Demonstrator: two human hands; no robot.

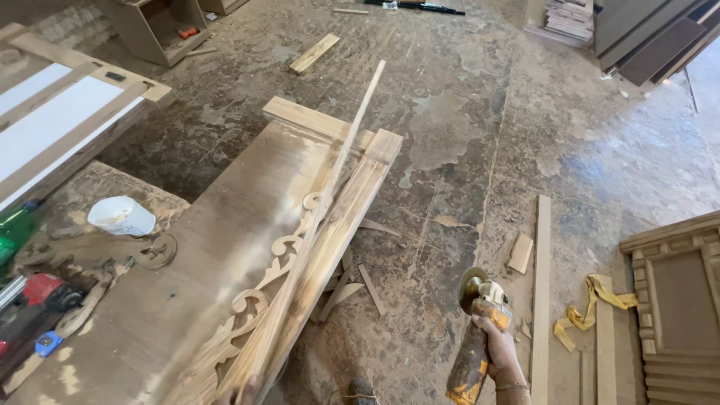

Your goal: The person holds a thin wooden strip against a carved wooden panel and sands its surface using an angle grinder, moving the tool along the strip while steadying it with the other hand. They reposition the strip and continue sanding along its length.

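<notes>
Single head cam, looks steeply down+fwd; surface (187, 255) close at frame left, floor (525, 150) further off right/top.

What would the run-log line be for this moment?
right hand: grips angle grinder, held away over floor | left hand: barely visible at carved wooden panel

We see a small white tub (121, 216), round and squat with a smeared rim, lying on its side on the dusty workbench (90, 322) at the left. A green plastic bottle (13, 231) shows partly at the bench's far left edge.
</notes>
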